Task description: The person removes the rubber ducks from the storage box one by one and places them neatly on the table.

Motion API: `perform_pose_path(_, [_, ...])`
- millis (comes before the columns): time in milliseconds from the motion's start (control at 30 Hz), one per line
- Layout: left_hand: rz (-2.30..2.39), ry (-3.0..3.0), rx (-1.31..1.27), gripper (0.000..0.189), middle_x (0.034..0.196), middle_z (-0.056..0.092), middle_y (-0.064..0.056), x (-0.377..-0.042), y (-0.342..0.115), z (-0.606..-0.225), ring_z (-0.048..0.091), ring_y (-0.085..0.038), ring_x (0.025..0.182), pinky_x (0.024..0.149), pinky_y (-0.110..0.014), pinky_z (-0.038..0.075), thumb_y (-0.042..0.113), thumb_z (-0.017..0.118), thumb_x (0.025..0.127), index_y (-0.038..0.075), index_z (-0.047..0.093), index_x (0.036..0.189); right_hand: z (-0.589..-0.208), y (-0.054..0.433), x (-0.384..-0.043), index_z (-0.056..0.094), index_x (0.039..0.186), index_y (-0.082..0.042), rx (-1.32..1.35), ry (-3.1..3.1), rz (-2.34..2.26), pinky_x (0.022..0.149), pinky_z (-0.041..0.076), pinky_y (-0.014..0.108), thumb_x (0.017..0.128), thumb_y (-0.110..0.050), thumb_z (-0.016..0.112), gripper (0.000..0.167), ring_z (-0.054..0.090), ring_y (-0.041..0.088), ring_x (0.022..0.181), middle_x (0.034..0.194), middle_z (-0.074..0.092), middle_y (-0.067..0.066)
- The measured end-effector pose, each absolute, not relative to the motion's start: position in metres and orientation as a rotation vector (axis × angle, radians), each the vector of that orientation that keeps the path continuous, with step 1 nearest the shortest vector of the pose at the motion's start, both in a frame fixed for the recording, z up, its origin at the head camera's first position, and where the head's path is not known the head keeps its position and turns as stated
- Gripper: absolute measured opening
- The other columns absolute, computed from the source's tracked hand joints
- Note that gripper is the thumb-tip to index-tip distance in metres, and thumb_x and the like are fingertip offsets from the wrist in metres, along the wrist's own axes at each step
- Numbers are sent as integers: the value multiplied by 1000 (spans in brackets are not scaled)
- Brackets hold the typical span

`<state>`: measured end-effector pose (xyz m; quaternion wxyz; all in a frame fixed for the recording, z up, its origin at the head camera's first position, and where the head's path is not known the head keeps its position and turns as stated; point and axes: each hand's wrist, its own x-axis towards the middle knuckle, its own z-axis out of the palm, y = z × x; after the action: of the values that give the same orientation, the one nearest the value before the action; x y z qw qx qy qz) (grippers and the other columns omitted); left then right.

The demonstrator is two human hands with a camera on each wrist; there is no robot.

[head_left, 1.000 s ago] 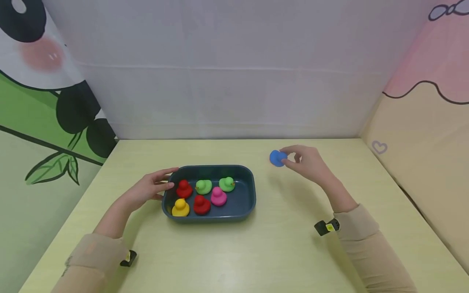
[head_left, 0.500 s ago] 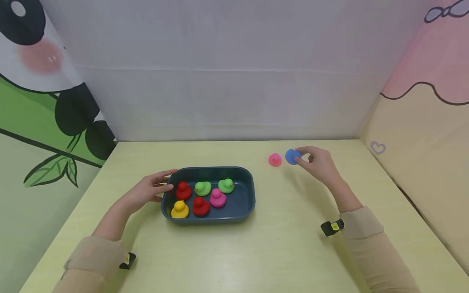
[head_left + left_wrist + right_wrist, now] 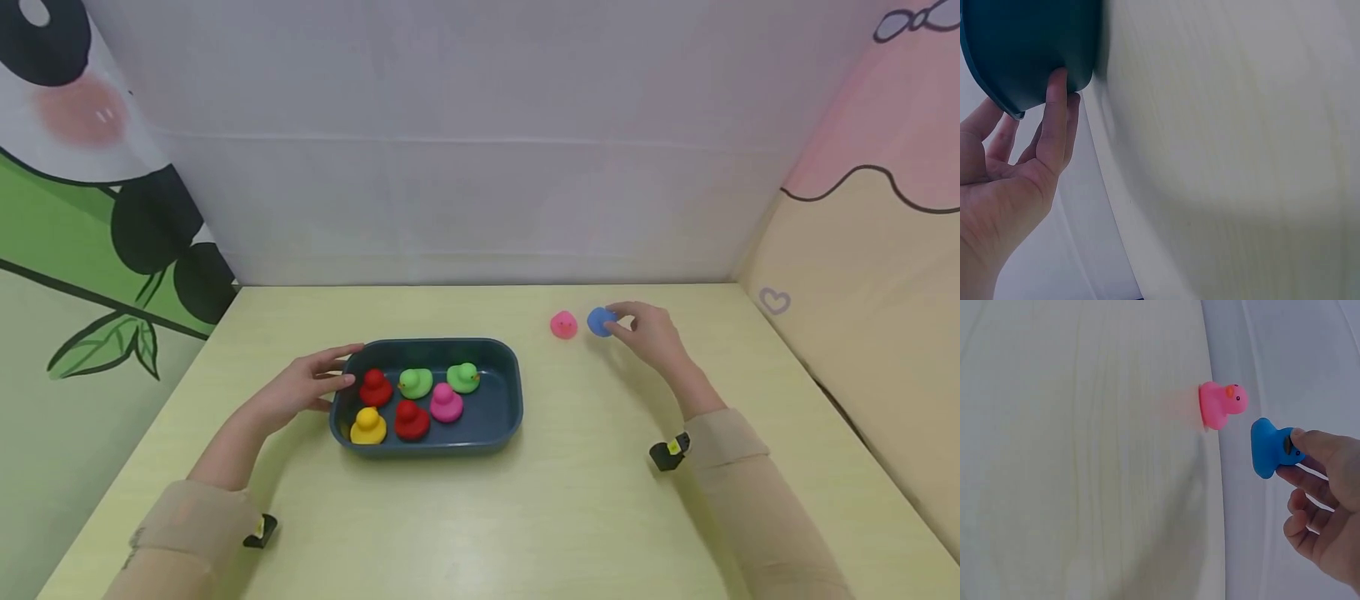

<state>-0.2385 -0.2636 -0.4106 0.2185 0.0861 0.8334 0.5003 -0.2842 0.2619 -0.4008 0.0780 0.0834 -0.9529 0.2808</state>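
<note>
Your right grip [image 3: 651, 335] pinches the small blue rubber duck [image 3: 1264, 450] by its head, above the pale wood-grained worktop [image 3: 480, 525]. Over the last second it has shifted right, baring the small pink rubber duck [image 3: 1212, 405] standing there; both are outside the dark blue plastic tray [image 3: 483, 425], whose end your left grip [image 3: 300, 387] touches, fingers spread.

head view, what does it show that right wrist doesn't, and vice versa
Only the head view shows the left hand touching a dark blue rectangular tray, which holds six red, green, magenta and yellow toy ducks. Only the right wrist view clearly shows the dark beak of the blue toy duck. Both show the right hand pinching that duck near a pink toy duck.
</note>
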Motion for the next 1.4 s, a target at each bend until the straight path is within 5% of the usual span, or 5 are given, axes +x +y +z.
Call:
perform_pose_path(300, [1391, 2301, 223, 62, 151, 28, -17, -236, -262, -408, 42, -40, 128, 88, -45, 52, 35, 59, 92, 28, 32, 147, -417, 265, -302, 59, 125, -6, 202, -2929, 828, 78, 48, 44, 92, -27, 60, 39, 57, 34, 96, 118, 64, 16])
perform_pose_path(833, [1388, 2297, 229, 63, 151, 27, -19, -233, -263, -403, 39, -41, 130, 89, -46, 52, 34, 59, 92, 25, 31, 148, -425, 261, -311, 58, 125, -1, 108, -2997, 894, 93, 42, 53, 93, -26, 60, 41, 52, 40, 114, 114, 63, 20])
perform_pose_path(1400, [1389, 2302, 224, 63, 150, 29, -20, -233, -262, -404, 39, -41, 130, 89, -46, 52, 34, 59, 93, 26, 30, 148, -428, 264, -311, 54, 130, -3, 97, -2967, 1004, 95, 40, 55, 93, -33, 59, 47, 48, 41, 117, 119, 61, 20])
